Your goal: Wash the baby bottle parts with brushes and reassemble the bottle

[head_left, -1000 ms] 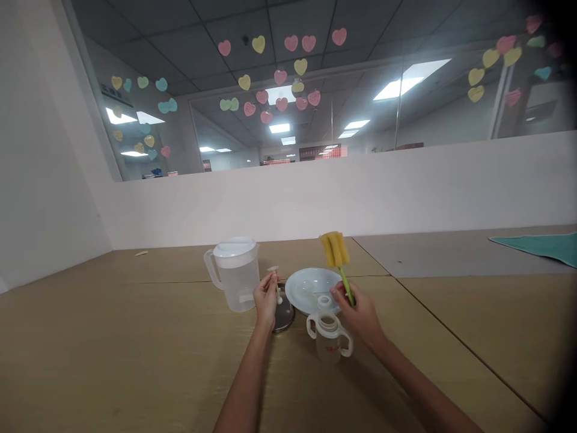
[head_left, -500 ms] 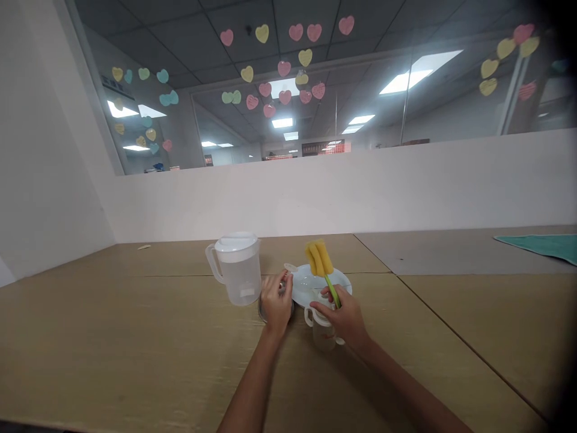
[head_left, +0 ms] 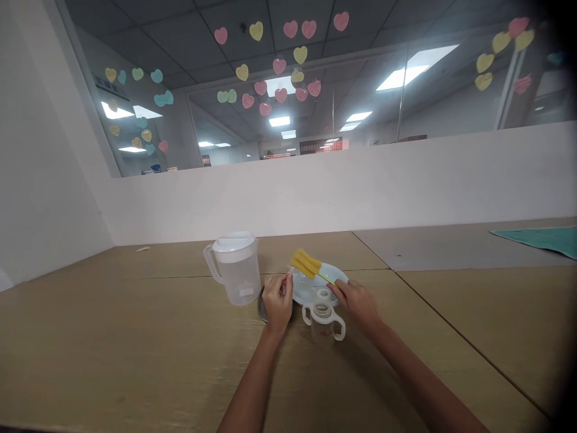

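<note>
My right hand [head_left: 360, 304] is closed around the thin green handle of a sponge brush, whose yellow sponge head [head_left: 306, 263] points left above a white plate [head_left: 339, 275]. My left hand [head_left: 277, 300] pinches a small clear piece [head_left: 291, 270] at its fingertips, close to the sponge; its exact kind is too small to tell. Under that hand lies a round metal dish [head_left: 262, 309], mostly covered. A clear two-handled bottle [head_left: 322, 329] stands upright and uncapped between my forearms. Just behind its mouth, a white ring [head_left: 323, 293] sits at the plate's near edge.
A lidded translucent pitcher [head_left: 243, 279] stands left of my left hand. Far right on the table lies a green cloth [head_left: 541, 242]. A small pale scrap [head_left: 142, 249] is at the back left. Behind the table, a white wall [head_left: 306, 198] rises to a window with heart-shaped notes.
My right hand has moved slightly right, and the brush has tipped from upright to leaning left, bringing its sponge down beside the clear piece. The bottle's mouth is now uncovered to view.
</note>
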`<state>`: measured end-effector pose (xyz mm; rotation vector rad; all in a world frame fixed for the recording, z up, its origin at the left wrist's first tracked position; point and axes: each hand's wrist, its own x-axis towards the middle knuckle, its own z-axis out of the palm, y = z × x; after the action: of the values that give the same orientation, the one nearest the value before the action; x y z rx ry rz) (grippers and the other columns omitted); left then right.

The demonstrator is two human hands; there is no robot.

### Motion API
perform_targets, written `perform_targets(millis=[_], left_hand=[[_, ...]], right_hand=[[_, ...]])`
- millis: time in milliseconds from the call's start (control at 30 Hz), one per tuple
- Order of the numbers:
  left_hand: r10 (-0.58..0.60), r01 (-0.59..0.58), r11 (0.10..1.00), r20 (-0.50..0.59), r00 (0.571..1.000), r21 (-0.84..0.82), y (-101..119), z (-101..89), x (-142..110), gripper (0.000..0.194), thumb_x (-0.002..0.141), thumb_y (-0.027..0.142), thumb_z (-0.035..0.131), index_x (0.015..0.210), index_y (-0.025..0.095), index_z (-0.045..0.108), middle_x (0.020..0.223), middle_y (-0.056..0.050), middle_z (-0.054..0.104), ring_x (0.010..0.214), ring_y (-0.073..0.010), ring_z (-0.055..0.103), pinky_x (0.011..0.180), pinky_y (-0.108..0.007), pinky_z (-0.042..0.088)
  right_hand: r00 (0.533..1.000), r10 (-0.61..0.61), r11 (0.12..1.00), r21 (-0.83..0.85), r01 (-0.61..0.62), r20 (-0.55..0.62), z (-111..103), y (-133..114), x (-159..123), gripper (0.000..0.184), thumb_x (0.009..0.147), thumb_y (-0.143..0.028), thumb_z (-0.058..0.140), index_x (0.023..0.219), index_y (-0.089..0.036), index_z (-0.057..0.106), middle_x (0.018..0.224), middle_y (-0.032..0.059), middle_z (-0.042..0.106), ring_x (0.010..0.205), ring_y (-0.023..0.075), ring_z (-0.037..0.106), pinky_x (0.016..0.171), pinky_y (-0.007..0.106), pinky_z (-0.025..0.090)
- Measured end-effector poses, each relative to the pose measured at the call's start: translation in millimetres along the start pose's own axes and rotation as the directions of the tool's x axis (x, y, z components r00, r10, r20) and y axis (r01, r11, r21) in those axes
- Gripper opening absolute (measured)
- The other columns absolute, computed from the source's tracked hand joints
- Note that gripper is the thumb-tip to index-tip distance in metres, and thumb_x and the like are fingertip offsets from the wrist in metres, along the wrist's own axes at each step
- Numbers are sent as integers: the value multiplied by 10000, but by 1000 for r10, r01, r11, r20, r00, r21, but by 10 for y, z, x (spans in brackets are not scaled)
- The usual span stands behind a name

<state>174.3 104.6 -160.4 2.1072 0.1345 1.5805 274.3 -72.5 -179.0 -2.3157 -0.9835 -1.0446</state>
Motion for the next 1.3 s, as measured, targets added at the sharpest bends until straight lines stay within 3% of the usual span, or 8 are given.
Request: perform_targets(millis=[133, 400, 600, 667, 767, 900, 1100, 1300], left_hand=[[-24, 24, 999, -19, 1000, -31, -9, -1, 7, 221, 855, 309, 476, 804, 156, 627, 669, -19, 571, 654, -122, 499, 652, -234, 382], [-19, 20, 1000, 25, 1000, -21, 8, -11, 23, 220, 870, 296, 452, 871, 163, 627, 790, -45, 621, 763, -145, 543, 715, -263, 407], [-132, 121, 982, -72, 989, -144, 24, -19, 66, 232, 822, 344, 526, 921, 186, 665, 933, -72, 633, 875, -166, 574, 802, -287, 441], [-268, 245, 944, -77, 960, -221, -34, 7, 80, 259, 776, 374, 581, 919, 181, 678, 923, -74, 644, 839, -165, 590, 793, -288, 456], [-531, 483, 777, -7, 848, -404, -153, 65, 98, 363, 694, 407, 653, 942, 143, 675, 855, -81, 674, 729, -162, 609, 716, -294, 484], [-652, 570, 564, 102, 752, -597, -249, 112, 112, 388, 636, 393, 697, 909, 117, 681, 859, -81, 686, 767, -159, 620, 733, -284, 489], [-642, 561, 578, 95, 761, -593, -289, 90, 118, 383, 639, 408, 690, 867, 100, 676, 733, -56, 672, 653, -121, 595, 644, -245, 476], [-591, 520, 644, 66, 804, -561, -267, 90, 132, 364, 640, 391, 692, 865, 108, 649, 807, -74, 664, 742, -138, 614, 690, -248, 493]], right_hand=[[983, 177, 984, -43, -175, 56, -71, 67, 13, 508, 922, -468, 247, 714, -189, 617, 553, 39, 535, 511, 137, 447, 481, 246, 176], [994, -109, 974, 203, 102, 26, -98, -29, 5, 336, 920, -265, 301, 1032, -154, 597, 796, 55, 617, 770, 169, 513, 668, 250, 350], [1000, 12, 994, 106, -12, 2, 14, 69, -22, 345, 914, -300, 328, 1079, -229, 623, 817, 41, 605, 604, 122, 526, 509, 226, 301], [1000, 17, 989, 145, -21, 25, 4, 63, -34, 336, 911, -306, 342, 1094, -257, 619, 883, 28, 610, 544, 90, 508, 485, 218, 292], [999, -3, 980, 201, -5, 39, -21, 6, -46, 331, 908, -307, 355, 1111, -277, 614, 944, 18, 615, 535, 70, 511, 493, 204, 315], [993, -81, 978, 198, 63, 84, -32, -13, -45, 330, 895, -258, 379, 1133, -309, 602, 943, 8, 628, 613, 80, 556, 513, 194, 341], [950, -223, 973, 113, 202, 220, -32, 74, -28, 427, 802, -97, 438, 1098, -349, 615, 962, 3, 635, 683, 101, 579, 526, 190, 366], [980, -186, 976, 128, 177, 67, 3, 58, -54, 410, 832, -112, 411, 1151, -297, 591, 961, 26, 635, 752, 117, 587, 595, 194, 412]])
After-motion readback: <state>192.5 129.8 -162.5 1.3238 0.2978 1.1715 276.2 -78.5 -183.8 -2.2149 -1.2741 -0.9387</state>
